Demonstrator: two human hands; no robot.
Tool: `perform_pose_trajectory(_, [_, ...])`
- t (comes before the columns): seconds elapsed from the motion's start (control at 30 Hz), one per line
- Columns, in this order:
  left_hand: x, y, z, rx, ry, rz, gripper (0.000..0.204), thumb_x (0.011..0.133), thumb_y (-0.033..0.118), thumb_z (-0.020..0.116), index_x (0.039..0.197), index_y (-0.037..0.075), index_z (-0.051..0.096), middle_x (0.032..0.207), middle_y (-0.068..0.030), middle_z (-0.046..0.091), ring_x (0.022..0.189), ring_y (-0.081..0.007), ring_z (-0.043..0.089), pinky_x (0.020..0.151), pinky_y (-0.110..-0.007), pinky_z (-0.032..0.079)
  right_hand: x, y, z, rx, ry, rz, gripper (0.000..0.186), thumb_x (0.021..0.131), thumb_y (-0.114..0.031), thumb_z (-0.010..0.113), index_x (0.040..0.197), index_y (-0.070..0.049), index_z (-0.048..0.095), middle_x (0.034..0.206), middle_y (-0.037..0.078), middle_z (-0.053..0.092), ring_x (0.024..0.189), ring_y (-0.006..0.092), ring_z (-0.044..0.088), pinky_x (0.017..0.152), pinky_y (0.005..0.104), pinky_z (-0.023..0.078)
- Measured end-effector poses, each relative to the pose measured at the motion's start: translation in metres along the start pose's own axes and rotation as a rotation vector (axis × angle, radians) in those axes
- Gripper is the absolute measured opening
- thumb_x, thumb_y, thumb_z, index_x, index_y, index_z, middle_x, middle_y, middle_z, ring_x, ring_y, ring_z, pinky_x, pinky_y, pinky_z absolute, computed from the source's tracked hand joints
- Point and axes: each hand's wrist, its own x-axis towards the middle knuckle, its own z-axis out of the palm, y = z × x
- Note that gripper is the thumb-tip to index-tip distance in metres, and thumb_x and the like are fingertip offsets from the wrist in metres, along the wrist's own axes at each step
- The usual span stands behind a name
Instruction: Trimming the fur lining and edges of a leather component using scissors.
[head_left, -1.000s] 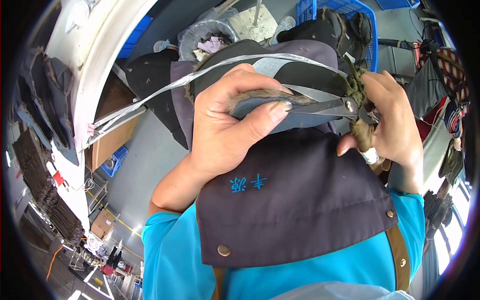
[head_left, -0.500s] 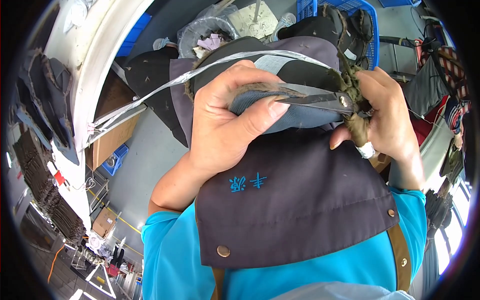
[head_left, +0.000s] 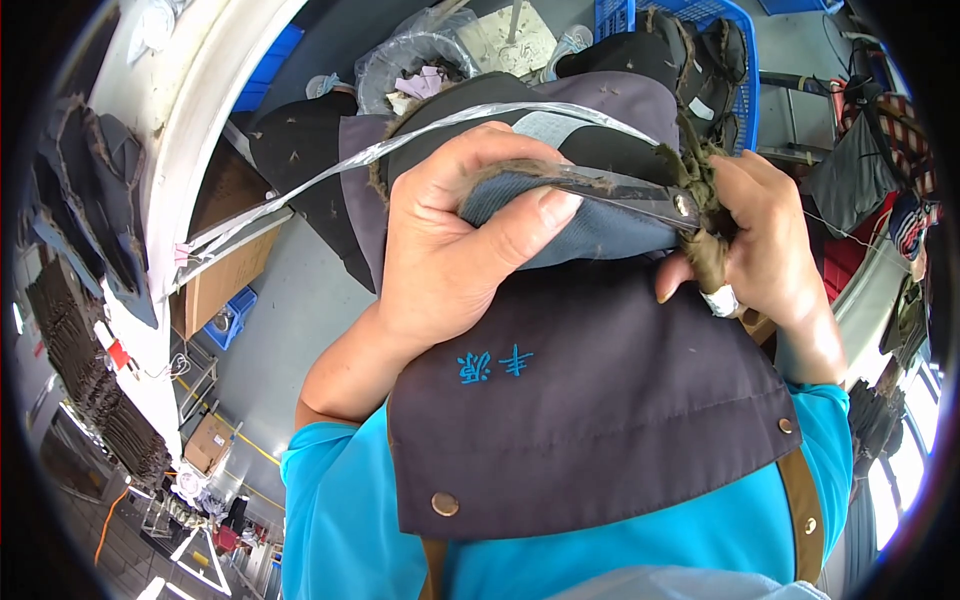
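My left hand point(head_left: 455, 235) pinches a blue-grey ribbed fabric piece point(head_left: 590, 235) with a fuzzy brown edge, thumb on its near side. In my right hand point(head_left: 770, 220) are scissors point(head_left: 630, 198), their handles wrapped in olive-green cloth with a bit of white near the end. The blades point left along the fuzzy upper edge of the fabric and look closed or nearly so, their tips close to my left thumb. Under my hands, a larger dark piece point(head_left: 440, 150) with a fuzzy edge lies over my lap.
A whitish plastic strip point(head_left: 340, 163) arches across my lap from the white tabletop edge point(head_left: 165, 130) at left. Beyond my knees stand a plastic-lined bin point(head_left: 375, 75) of scraps and a blue basket point(head_left: 745, 70) with dark pieces. More pieces point(head_left: 95, 200) rest at far left.
The scissor blades have come closer together, and my right hand has shifted slightly left and down. My left thumb has moved slightly along the fabric.
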Motion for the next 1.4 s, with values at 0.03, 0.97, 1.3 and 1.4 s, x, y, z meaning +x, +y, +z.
perform_pose_trajectory(0.03, [0.0,0.0,0.0,0.014,0.002,-0.007,0.015,0.079,0.001,0.063,0.093,0.0,0.059,0.084,-0.0028,0.058,0.078,-0.0074,0.054,0.069,-0.021,0.042,-0.001,0.0,0.001,0.012,0.013,0.008,0.026,0.053,-0.013,0.068,0.07,0.0,0.053,0.063,0.013,0.055,0.056,0.0314,0.051,0.052,0.037,0.041])
perform_pose_trajectory(0.97, [0.003,0.006,0.004,0.229,-0.009,0.026,0.017,0.077,-0.003,0.062,0.094,-0.001,0.058,0.084,-0.0024,0.061,0.076,-0.0048,0.054,0.068,-0.02,0.044,0.0,0.001,0.006,0.11,-0.084,0.018,0.023,0.059,-0.009,0.067,0.077,0.001,0.055,0.066,0.015,0.055,0.06,0.0338,0.051,0.057,0.0381,0.04])
perform_pose_trajectory(1.3, [0.003,0.006,0.002,0.197,-0.047,-0.031,0.021,0.077,-0.003,0.063,0.097,-0.003,0.057,0.092,-0.006,0.062,0.087,-0.0088,0.056,0.079,-0.023,0.044,-0.007,0.0,0.016,0.318,-0.095,0.152,0.018,0.063,-0.005,0.066,0.076,0.003,0.057,0.064,0.015,0.057,0.06,0.0301,0.057,0.055,0.0352,0.045])
perform_pose_trajectory(1.4, [0.004,0.006,0.002,0.189,-0.05,-0.065,0.022,0.077,-0.002,0.063,0.099,-0.003,0.056,0.092,-0.0056,0.062,0.087,-0.0086,0.056,0.079,-0.023,0.044,-0.009,0.002,0.018,0.346,-0.078,0.16,0.015,0.064,-0.004,0.065,0.075,0.003,0.056,0.062,0.014,0.057,0.058,0.0266,0.058,0.053,0.0331,0.045])
